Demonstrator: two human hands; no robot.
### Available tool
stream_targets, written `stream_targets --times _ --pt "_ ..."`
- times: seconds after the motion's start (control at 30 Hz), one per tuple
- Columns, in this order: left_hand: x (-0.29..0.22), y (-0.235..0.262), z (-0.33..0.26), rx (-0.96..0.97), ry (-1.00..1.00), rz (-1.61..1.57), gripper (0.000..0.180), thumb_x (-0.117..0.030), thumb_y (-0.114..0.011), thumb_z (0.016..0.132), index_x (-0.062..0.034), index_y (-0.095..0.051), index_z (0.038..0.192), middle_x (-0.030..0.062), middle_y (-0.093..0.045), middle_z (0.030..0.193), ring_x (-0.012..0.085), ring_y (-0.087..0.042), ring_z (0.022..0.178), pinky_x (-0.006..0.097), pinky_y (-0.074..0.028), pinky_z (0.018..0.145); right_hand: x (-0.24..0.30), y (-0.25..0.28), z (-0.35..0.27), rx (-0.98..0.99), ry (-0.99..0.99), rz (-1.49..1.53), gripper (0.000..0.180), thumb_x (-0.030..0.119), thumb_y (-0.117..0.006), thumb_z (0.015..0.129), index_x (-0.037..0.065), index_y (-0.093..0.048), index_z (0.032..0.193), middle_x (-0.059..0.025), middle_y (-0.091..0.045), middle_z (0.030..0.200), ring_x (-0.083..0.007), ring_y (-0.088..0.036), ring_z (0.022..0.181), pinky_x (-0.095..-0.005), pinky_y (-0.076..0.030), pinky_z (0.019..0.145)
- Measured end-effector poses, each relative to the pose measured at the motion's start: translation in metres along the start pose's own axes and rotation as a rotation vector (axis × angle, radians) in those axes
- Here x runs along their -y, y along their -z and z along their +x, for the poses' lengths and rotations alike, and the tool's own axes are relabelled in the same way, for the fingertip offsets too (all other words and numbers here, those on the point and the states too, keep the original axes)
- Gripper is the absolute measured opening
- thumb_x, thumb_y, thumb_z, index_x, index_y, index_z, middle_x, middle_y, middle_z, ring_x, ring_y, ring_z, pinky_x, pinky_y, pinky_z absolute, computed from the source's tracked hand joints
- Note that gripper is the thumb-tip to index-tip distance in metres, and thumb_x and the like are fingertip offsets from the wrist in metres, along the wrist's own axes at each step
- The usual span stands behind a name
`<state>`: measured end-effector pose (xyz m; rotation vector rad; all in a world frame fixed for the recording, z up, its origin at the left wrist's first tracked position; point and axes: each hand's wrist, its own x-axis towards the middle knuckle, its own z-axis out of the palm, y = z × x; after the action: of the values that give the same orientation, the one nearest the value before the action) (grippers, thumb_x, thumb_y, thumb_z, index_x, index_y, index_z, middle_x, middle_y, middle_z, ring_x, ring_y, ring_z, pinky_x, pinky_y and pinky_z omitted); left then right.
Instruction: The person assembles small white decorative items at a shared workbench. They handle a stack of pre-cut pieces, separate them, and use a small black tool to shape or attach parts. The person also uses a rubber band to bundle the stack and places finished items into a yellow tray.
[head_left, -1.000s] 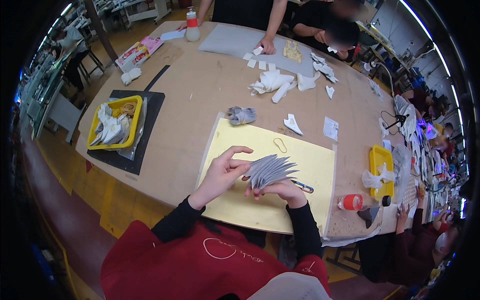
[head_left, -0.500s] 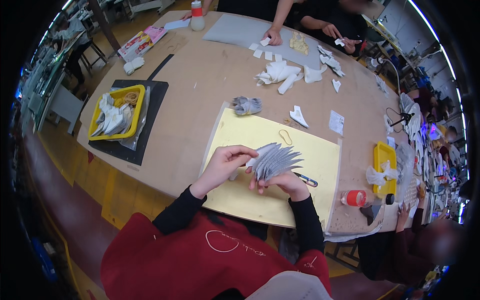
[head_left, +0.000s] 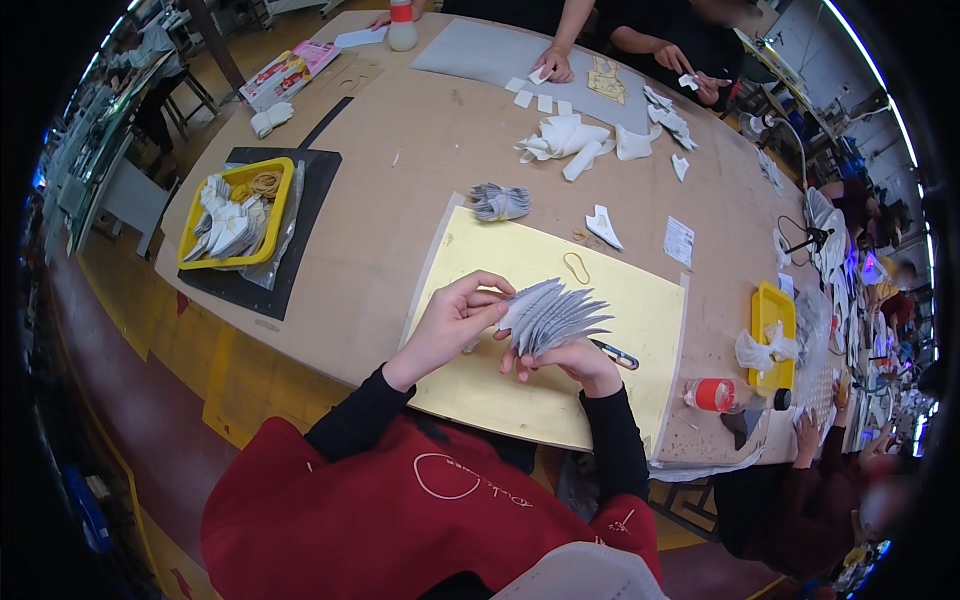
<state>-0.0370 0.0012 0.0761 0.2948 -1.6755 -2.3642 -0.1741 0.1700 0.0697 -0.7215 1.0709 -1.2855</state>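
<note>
A fanned stack of thin grey pointed pieces (head_left: pixel 553 315) is held above the yellow rectangular cutting mat (head_left: pixel 640 310) on the brown wooden table (head_left: pixel 400 180). The stack's base is gripped from below by the right hand (head_left: pixel 572 362), fingers closed on it. The left hand (head_left: pixel 452 318) is pinched on the stack's left edge. A rubber band (head_left: pixel 577 267) lies just beyond on the mat.
</note>
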Motion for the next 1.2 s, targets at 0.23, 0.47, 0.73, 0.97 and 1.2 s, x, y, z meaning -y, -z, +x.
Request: stream_targets --times 0.23,0.47,0.73,0.97,1.2 --pt "0.001 0.004 -0.004 0.057 0.064 0.099 0.03 -0.001 -0.062 0.091 0.0055 -0.059 0.12 0.0116 -0.067 0.109 0.015 -0.065 0.101 0.026 -0.053 0.086 -0.009 0.004 -0.001 -0.053 -0.022 0.033 0.038 0.002 -0.064 0.077 -0.002 -0.06 0.115 -0.0145 -0.07 0.088 -0.017 -0.065 0.072 -0.0267 -0.05 0.069" --pt "0.005 0.006 -0.004 0.054 0.055 0.067 0.03 -0.003 -0.063 0.091 0.0042 -0.06 0.12 0.0099 -0.066 0.11 0.0129 -0.065 0.1 0.024 -0.053 0.085 -0.006 0.001 0.0 -0.037 0.0 0.028 0.036 0.003 -0.066 0.078 -0.001 -0.06 0.113 -0.0161 -0.07 0.089 -0.0183 -0.066 0.072 -0.0281 -0.051 0.07" --pt "0.01 0.009 -0.002 0.067 0.042 0.055 0.028 -0.001 -0.059 0.093 0.0052 -0.06 0.12 0.0112 -0.066 0.112 0.0133 -0.064 0.101 0.026 -0.05 0.09 -0.004 0.001 -0.002 -0.052 -0.029 -0.004 0.033 0.004 -0.062 0.08 0.001 -0.058 0.112 -0.0136 -0.069 0.091 -0.0158 -0.064 0.073 -0.0264 -0.049 0.07" --pt "0.012 0.011 -0.002 0.069 0.001 0.226 0.027 -0.002 -0.058 0.093 0.0013 -0.058 0.12 0.0092 -0.064 0.108 0.0114 -0.062 0.094 0.025 -0.05 0.082 -0.003 -0.002 0.0 -0.05 -0.023 -0.006 0.027 0.002 -0.06 0.083 -0.001 -0.06 0.11 -0.0136 -0.069 0.093 -0.0163 -0.064 0.076 -0.0273 -0.052 0.072" --pt "-0.001 0.001 -0.005 0.112 -0.025 0.259 0.036 -0.006 -0.069 0.087 0.0 -0.057 0.121 0.0083 -0.06 0.113 0.0138 -0.062 0.092 0.022 -0.048 0.066 -0.003 -0.004 0.001 -0.044 -0.021 0.025 0.032 -0.004 -0.06 0.079 -0.003 -0.058 0.111 -0.0198 -0.068 0.092 -0.0214 -0.066 0.079 -0.0312 -0.054 0.074"
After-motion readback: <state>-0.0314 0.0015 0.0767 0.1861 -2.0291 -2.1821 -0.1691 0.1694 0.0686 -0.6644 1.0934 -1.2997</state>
